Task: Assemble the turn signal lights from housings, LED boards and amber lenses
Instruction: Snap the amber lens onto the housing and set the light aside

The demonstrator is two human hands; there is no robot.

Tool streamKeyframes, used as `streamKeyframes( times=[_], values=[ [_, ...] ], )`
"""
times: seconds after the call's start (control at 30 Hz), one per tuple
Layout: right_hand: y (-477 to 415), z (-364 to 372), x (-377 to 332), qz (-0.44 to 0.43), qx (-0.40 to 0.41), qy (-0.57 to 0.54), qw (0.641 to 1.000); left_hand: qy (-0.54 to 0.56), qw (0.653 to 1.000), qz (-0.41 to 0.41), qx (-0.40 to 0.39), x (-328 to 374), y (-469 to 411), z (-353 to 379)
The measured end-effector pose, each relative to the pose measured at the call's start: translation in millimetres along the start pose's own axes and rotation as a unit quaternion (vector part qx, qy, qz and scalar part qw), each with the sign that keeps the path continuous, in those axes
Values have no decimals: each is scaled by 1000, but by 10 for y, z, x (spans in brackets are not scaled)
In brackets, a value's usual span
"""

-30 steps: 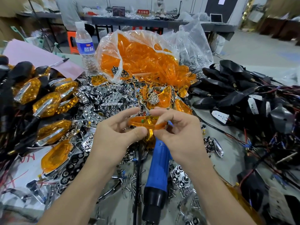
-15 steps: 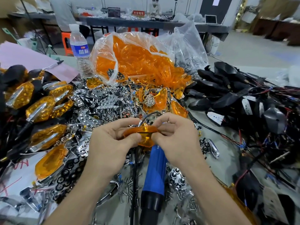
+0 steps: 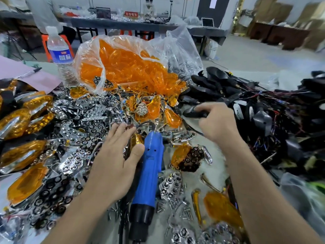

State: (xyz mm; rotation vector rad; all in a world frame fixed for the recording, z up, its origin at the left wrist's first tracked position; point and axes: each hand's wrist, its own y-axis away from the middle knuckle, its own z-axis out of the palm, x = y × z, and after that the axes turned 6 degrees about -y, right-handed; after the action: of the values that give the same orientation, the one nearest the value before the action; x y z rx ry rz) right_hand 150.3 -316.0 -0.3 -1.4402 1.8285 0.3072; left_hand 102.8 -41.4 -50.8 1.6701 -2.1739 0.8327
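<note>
Both hands have split since 0.5 s ago: what looks to be the amber lens + reflector unit (image 3: 186, 157) they pinched together now lies on the bench (image 3: 218, 162), approx 5 o'clock of centre, just R of the blue screwdriver (image 3: 149, 173). L hand (image 3: 112, 155), 8 o'clock, hovers flat, fingers spread, holding nothing. R hand (image 3: 216, 124) has reached to 2 o'clock, fingers curled round a black housing (image 3: 190, 112), tho blurred. Prob. lens sub-assy is done; housing next.
</note>
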Motion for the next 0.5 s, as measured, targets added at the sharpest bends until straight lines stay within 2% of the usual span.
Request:
streamKeyframes(
  times=[0.07, 0.13, 0.2, 0.37, 0.43, 0.5],
  values=[
    [-257, -36, 103, -19, -18, 167, 986, 21, 1000, -4, 4, -32, 5, 15],
    [-418, -54, 232, -19, -43, 319, 947, 41, 999, -9, 7, -54, 5, 19],
    [-486, -79, 335, -48, -31, 357, 932, 46, 999, -12, 9, -71, -2, 22],
    [-509, -167, 187, -124, -23, 262, 957, 49, 999, -22, 7, -80, -13, 19],
    [-341, -89, -67, -145, -80, 159, 973, 52, 998, -26, 12, -65, -24, 13],
    [-69, 35, -355, -154, -157, 85, 972, 56, 998, -31, 23, -49, -26, 5]
  ],
)
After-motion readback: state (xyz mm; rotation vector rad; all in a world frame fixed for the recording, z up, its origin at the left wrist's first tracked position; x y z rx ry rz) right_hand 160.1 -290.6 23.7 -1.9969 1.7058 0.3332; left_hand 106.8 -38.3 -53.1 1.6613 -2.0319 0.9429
